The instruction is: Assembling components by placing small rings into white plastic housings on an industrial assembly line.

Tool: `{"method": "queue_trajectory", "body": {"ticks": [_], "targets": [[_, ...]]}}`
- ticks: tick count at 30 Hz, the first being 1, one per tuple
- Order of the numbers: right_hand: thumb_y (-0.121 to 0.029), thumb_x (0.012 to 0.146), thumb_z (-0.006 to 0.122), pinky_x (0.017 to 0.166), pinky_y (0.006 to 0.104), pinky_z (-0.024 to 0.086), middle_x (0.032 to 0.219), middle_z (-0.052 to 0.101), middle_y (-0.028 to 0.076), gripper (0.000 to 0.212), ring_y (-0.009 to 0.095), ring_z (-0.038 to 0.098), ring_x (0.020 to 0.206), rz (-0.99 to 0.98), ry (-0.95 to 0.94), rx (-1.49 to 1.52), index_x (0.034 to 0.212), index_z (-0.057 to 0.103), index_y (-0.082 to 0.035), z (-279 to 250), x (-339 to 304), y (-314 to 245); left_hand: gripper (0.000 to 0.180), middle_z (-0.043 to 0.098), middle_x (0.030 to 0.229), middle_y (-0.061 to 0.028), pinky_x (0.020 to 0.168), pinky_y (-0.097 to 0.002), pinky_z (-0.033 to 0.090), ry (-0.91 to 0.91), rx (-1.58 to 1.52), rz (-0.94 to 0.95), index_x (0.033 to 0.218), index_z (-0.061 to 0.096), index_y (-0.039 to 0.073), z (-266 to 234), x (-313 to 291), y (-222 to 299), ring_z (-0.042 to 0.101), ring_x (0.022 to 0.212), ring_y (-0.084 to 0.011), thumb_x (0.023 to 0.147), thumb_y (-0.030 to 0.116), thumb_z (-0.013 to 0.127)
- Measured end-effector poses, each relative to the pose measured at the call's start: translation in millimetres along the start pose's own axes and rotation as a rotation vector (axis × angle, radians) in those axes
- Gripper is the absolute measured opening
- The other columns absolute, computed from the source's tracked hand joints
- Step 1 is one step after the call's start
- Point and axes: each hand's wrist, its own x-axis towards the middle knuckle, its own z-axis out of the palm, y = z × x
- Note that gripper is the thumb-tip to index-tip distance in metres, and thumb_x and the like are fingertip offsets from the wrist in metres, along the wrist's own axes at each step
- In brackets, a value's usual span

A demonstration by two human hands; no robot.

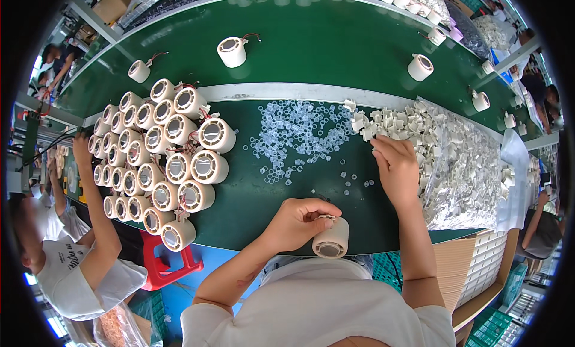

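Note:
My left hand [293, 225] is closed round a cream cylindrical motor [331, 241] at the table's near edge. The motor is tilted, its dark round end facing down toward me, and the thumb and index finger lie over its upper end. My right hand [395, 170] is at the left edge of a heap of small white plastic clips [395, 124]. Its fingers are curled together in a pinch; whatever may be between the fingertips is too small to make out. Left of this hand, many small clear plastic rings [293, 134] lie loosely spread on the green table [257, 206].
Stacked cream motors [179, 129] with wires stand at the left. A clear plastic bag [458, 173] of clips lies at the right. Beyond a metal rail [269, 91], more motors [232, 52] sit on a green belt [323, 41]. A co-worker [78, 269] sits left, near a red stool [159, 263].

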Motion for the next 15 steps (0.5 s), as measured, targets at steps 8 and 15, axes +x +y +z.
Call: {"method": "queue_trajectory", "body": {"ticks": [8,15], "targets": [[0.004,0.071,0.065,0.068,0.0269,0.047,0.081,0.064,0.004,0.021,0.017,0.056,0.071,0.008,-0.103,-0.238,0.090,0.065,-0.004,3.2,-8.3,12.6,0.021,0.064,0.080,-0.0044,0.058,-0.0172,0.043,0.105,0.062,-0.025,0.093,0.066,-0.001,3.5,-2.8,3.9,0.051,0.063,-0.0074,0.077,-0.008,0.056],[0.003,0.074,0.066,0.058,0.0213,0.045,0.083,0.059,0.004,0.020,0.012,0.055,0.063,0.572,-0.127,0.827,0.093,0.060,-0.003,-14.9,-19.9,-15.9,0.020,0.062,0.073,-0.0028,0.053,-0.0184,0.040,0.193,0.102,-0.023,0.090,0.067,0.000,9.9,-1.2,3.0,0.047,0.057,-0.0068,0.075,-0.005,0.054]]}}
